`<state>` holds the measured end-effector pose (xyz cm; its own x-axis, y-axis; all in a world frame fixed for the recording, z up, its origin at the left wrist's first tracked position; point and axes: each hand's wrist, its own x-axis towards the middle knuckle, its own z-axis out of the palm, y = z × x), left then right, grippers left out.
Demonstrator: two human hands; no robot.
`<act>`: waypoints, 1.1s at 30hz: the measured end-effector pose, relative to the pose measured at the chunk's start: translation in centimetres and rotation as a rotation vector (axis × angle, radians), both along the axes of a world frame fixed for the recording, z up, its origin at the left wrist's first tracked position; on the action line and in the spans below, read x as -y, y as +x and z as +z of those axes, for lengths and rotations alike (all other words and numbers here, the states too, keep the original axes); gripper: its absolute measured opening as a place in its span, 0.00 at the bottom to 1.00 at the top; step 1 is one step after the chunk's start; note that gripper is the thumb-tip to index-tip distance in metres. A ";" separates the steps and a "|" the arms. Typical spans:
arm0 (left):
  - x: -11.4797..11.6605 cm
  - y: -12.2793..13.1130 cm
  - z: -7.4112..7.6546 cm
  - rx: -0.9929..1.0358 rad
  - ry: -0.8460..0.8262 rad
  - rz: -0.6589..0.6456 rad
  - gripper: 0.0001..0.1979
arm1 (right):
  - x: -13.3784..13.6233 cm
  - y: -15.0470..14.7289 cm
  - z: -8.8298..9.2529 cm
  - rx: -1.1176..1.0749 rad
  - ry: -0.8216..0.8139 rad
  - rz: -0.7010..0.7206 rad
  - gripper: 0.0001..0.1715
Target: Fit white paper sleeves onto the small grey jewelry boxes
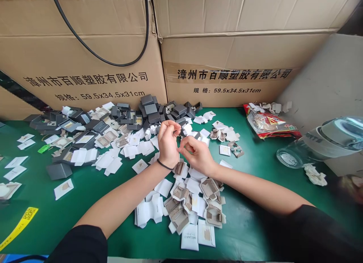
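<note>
My left hand (169,143), a thin black band on its wrist, is raised over the middle of the table with its fingers curled inward. Close against its palm side is my right hand (197,155), also closed, its fingertips bent toward the heel of the left palm. Whatever the fingers may hold is hidden or too small to name. Beneath both hands lies a pile of torn, unfolded white and grey card pieces (177,213). A printed white card packet (190,237) lies at the near end of that pile.
Dark grey small boxes (150,109) are heaped at the back of the green table (249,232), before large cardboard cartons (227,58). On the right are a red plastic snack bag (272,123), a clear bottle (320,142) and crumpled tissue (315,175). A yellow strip (19,227) lies left.
</note>
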<state>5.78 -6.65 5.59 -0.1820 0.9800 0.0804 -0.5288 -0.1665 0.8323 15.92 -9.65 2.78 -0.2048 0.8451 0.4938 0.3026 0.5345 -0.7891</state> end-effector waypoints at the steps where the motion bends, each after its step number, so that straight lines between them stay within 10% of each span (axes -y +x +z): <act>1: 0.0 0.1 0.0 0.037 -0.046 -0.001 0.02 | 0.1 0.1 0.2 -0.015 0.017 -0.044 0.06; 12: 2.0 1.1 -1.0 0.236 -0.597 -0.109 0.07 | 1.3 -0.2 -0.2 0.028 -0.021 0.178 0.09; 18: 1.8 1.1 -0.2 0.284 -0.478 -0.333 0.11 | -0.3 0.7 0.7 -0.168 -0.299 0.330 0.23; 24: 1.9 1.4 -0.5 0.185 -0.391 -0.397 0.08 | -1.2 1.2 1.8 -0.503 -0.575 0.160 0.28; 33: 2.2 1.5 -0.7 0.206 -0.347 -0.530 0.13 | -1.2 1.3 2.5 -0.703 -0.627 0.155 0.08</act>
